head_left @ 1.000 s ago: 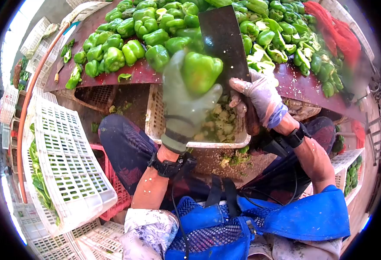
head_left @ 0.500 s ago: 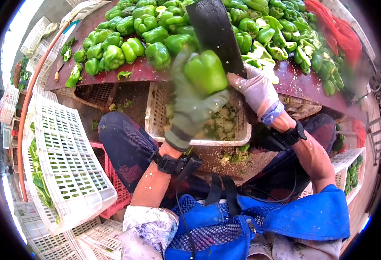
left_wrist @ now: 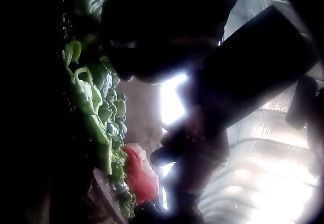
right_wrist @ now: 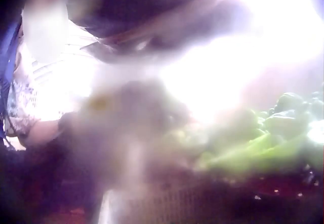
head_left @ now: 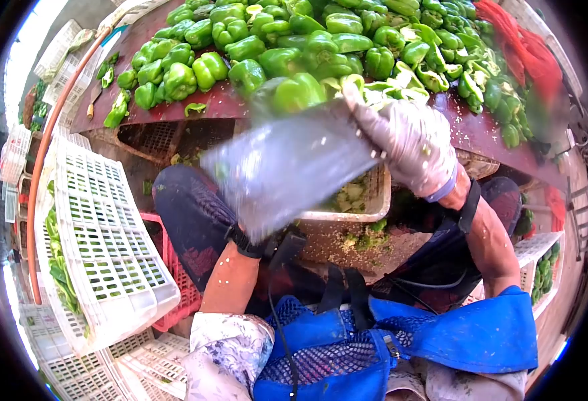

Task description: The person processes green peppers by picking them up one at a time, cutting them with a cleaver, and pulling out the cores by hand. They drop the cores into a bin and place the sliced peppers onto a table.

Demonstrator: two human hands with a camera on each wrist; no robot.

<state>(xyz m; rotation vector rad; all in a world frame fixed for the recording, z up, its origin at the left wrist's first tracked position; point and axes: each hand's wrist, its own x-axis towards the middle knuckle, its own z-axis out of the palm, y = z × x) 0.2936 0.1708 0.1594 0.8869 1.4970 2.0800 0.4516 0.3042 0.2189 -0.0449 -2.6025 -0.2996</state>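
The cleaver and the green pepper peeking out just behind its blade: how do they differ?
Shape: the cleaver has a broad, flat, straight-edged blade, while the pepper is rounded.
Colour: the cleaver's blade looks grey, the pepper bright green.
Hold: the cleaver is in the right hand; whatever holds or supports the pepper is hidden.
What they share: both look somewhat blurred in the head view.

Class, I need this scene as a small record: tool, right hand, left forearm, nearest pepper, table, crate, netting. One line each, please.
Tool: broad knife, blurred
Right hand: gloved, grips the knife
Left forearm: ends behind the knife, so its grip is hidden
Nearest pepper: green, partly covered by the blade
Table: dark red, bearing whole and cut peppers
Crate: white, slotted, at left
Netting: red, right side
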